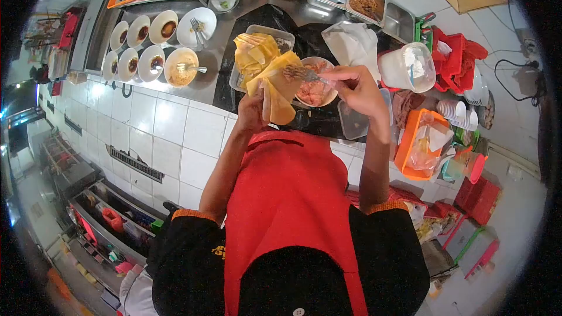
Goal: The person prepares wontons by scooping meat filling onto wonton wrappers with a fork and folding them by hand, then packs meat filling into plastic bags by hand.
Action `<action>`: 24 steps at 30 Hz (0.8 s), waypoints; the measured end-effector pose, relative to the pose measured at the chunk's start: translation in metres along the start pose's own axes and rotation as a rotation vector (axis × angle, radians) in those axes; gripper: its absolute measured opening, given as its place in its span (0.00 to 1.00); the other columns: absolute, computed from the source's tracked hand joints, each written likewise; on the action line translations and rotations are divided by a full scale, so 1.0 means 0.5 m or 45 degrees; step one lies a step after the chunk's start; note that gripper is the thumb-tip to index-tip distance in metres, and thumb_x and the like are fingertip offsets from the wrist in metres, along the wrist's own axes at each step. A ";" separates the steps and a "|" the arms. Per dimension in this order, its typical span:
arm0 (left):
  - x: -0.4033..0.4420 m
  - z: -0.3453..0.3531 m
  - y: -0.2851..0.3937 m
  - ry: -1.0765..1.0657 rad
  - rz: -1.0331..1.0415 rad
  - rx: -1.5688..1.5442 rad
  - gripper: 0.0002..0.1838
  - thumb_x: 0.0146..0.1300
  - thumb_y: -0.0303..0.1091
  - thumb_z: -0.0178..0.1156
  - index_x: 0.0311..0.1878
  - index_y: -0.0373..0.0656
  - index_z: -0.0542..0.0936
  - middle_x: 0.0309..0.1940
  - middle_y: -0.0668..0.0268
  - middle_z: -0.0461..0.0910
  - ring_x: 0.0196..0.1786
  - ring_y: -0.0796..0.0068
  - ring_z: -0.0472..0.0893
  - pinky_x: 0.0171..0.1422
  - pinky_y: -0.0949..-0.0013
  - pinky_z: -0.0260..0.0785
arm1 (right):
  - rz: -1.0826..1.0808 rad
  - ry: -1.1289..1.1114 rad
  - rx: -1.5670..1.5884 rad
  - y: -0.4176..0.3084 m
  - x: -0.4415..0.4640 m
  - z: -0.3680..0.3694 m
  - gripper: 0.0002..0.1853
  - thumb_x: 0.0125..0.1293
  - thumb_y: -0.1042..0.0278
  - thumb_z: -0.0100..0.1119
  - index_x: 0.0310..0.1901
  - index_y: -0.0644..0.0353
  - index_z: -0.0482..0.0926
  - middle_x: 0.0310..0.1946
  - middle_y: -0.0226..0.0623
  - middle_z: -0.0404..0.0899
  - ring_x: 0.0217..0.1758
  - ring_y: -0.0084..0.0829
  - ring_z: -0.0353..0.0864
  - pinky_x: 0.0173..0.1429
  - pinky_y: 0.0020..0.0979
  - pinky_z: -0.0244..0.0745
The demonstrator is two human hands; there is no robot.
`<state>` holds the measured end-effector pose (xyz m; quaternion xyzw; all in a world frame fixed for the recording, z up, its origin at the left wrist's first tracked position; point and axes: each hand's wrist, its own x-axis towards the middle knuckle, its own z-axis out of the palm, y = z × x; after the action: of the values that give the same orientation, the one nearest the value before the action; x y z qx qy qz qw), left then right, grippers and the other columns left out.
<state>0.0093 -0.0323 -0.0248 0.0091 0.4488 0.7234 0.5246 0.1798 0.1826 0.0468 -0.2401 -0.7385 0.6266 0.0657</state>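
My left hand (250, 112) is closed around some thin yellow dough wrappers (276, 96), which fan out above it. In my right hand (358, 90) is a fork (303, 73), its tines at the top wrapper's right edge. Whether any filling sits on the tines is too small to tell. Below and right of the fork, pink minced meat (314, 92) lies in a round bowl (331, 98). Behind my left hand, a pile of folded yellow wrappers (256, 51) rests in a clear plastic container (285, 37).
Several white bowls (140, 30) with dark sauce stand at left, near a plate (206, 19) with forks. Metal food trays (367, 1) line the back. At right are a white tub (408, 68), an orange basket (414, 143) and a clear lid (354, 126).
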 end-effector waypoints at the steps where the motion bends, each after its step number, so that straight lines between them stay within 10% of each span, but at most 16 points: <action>1: 0.004 -0.013 -0.008 -0.177 -0.034 -0.168 0.25 0.73 0.38 0.44 0.70 0.41 0.62 0.62 0.57 0.72 0.61 0.59 0.77 0.65 0.54 0.71 | -0.001 -0.005 -0.001 -0.002 -0.003 0.006 0.17 0.65 0.86 0.54 0.49 0.59 0.85 0.36 0.32 0.83 0.34 0.17 0.75 0.36 0.19 0.67; 11: -0.013 0.051 0.037 -0.146 -0.007 -0.387 0.31 0.76 0.54 0.37 0.71 0.41 0.62 0.64 0.57 0.73 0.64 0.58 0.75 0.65 0.51 0.71 | -0.337 0.393 -0.177 0.037 -0.008 0.085 0.22 0.53 0.90 0.52 0.48 0.61 0.86 0.43 0.41 0.84 0.46 0.29 0.82 0.53 0.25 0.73; 19: -0.006 0.047 -0.005 -0.127 -0.051 -0.187 0.25 0.75 0.44 0.46 0.69 0.39 0.63 0.58 0.57 0.75 0.59 0.60 0.78 0.64 0.55 0.71 | -0.212 0.250 0.242 -0.002 -0.006 0.079 0.11 0.60 0.79 0.63 0.46 0.63 0.83 0.38 0.32 0.82 0.40 0.18 0.77 0.42 0.21 0.70; 24: 0.014 0.048 -0.040 -0.125 -0.008 -0.177 0.23 0.74 0.41 0.45 0.66 0.38 0.65 0.57 0.57 0.76 0.57 0.61 0.79 0.63 0.57 0.72 | -0.489 0.413 -0.435 -0.001 0.015 0.130 0.12 0.50 0.74 0.71 0.38 0.59 0.83 0.35 0.38 0.82 0.37 0.37 0.81 0.43 0.31 0.74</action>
<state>0.0330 -0.0106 -0.0267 0.0067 0.3711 0.7499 0.5477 0.1471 0.1279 0.0322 -0.2005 -0.8450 0.4230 0.2588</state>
